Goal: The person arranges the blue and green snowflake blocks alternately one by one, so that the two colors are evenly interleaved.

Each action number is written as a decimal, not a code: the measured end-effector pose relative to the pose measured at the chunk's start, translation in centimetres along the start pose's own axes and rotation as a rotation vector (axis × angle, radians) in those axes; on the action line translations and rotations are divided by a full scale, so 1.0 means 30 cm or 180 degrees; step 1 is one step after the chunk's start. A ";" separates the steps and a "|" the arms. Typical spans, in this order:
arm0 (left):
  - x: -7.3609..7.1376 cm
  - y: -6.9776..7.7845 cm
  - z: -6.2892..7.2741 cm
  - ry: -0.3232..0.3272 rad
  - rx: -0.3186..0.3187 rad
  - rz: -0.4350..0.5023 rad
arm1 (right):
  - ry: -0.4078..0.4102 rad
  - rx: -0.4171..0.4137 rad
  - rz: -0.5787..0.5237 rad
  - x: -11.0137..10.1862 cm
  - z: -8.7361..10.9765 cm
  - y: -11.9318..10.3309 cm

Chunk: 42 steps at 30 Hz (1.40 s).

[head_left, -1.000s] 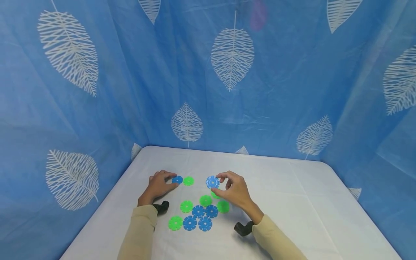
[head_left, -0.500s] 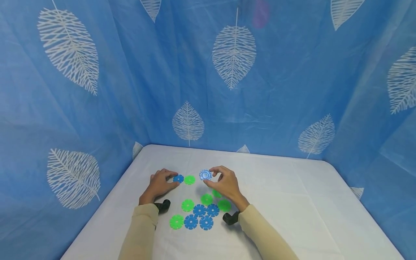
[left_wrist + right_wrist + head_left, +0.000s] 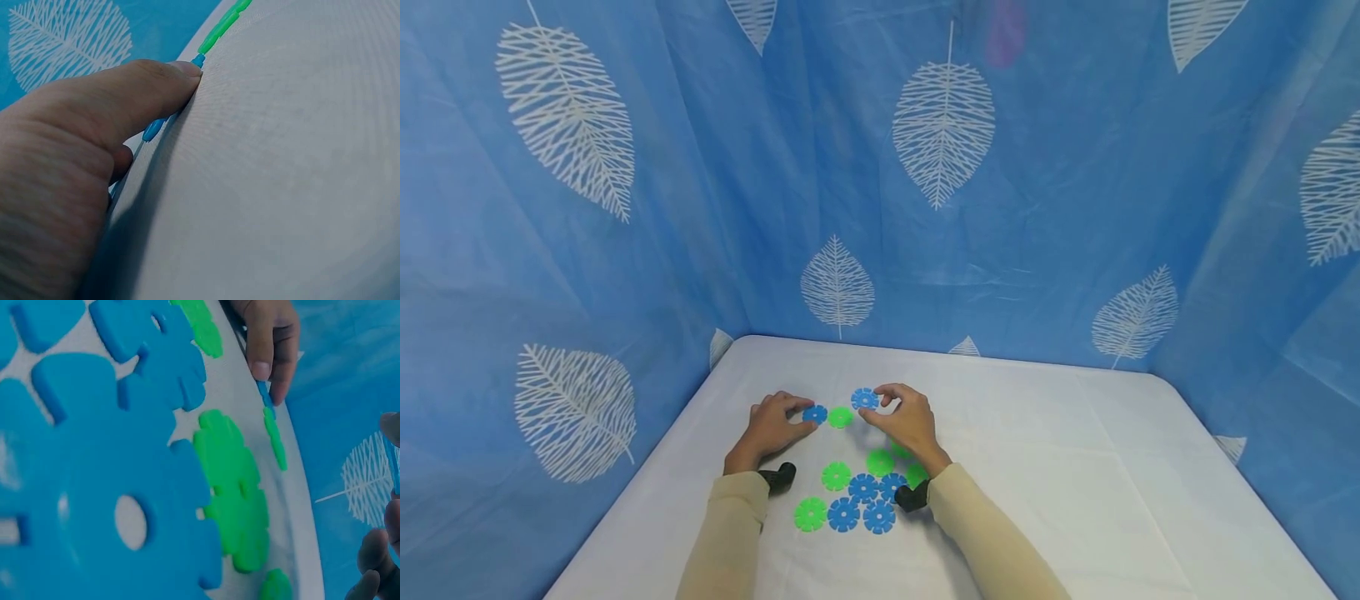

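At lower centre, blue discs (image 3: 837,517) and green discs (image 3: 802,517) lie on the table (image 3: 1037,467). Higher, left of centre, the left hand (image 3: 773,427) pinches one blue disc (image 3: 811,417) beside another green disc (image 3: 835,418); near centre, the right hand (image 3: 912,421) pinches a raised blue disc (image 3: 860,402). Behind hangs a curtain (image 3: 1037,208).

From here I see one notched blue disc (image 3: 815,414) low at the table (image 3: 1037,467), gripped by the left hand (image 3: 772,425). A second blue disc (image 3: 865,400) — raised — sits pinched in the right hand (image 3: 912,419)

Several discs (image 3: 835,517) lie on the table (image 3: 1037,467), the curtain (image 3: 1045,167) behind it.
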<state>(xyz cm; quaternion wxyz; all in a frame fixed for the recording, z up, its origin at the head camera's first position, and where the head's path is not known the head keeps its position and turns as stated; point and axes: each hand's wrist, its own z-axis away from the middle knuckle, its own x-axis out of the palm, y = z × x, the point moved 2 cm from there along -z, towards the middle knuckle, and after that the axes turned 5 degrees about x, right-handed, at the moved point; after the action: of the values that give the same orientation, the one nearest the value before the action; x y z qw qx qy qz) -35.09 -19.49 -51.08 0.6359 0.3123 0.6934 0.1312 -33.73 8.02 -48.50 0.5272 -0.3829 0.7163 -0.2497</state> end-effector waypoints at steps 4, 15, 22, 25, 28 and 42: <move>0.003 0.003 -0.002 0.0003 -0.0003 -0.0017 | -0.0061 0.0158 0.0040 0.014 -0.001 0.011; 0.004 0.004 -0.006 0.0025 0.0009 -0.0013 | -0.0232 0.0333 0.0352 0.037 0.001 0.025; 0.006 0.005 -0.003 0.0025 0.0022 -0.0001 | -0.0341 0.0399 0.0464 0.045 0.004 0.044; 0.006 0.005 -0.002 0.0021 0.0000 0.0007 | -0.0351 0.0361 0.0471 0.047 0.005 0.048; 0.006 0.006 -0.003 0.0026 -0.0004 0.0012 | -0.0352 0.0329 0.0472 0.046 0.004 0.048; 0.011 0.009 -0.003 0.0038 0.0026 0.0002 | -0.0514 0.0197 0.0496 0.035 0.012 0.049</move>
<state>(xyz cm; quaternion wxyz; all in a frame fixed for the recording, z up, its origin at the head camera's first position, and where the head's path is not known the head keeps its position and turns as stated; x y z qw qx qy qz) -35.10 -19.08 -51.17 0.6305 0.3143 0.6977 0.1304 -33.97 8.05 -50.34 0.6125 -0.3285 0.6910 -0.1983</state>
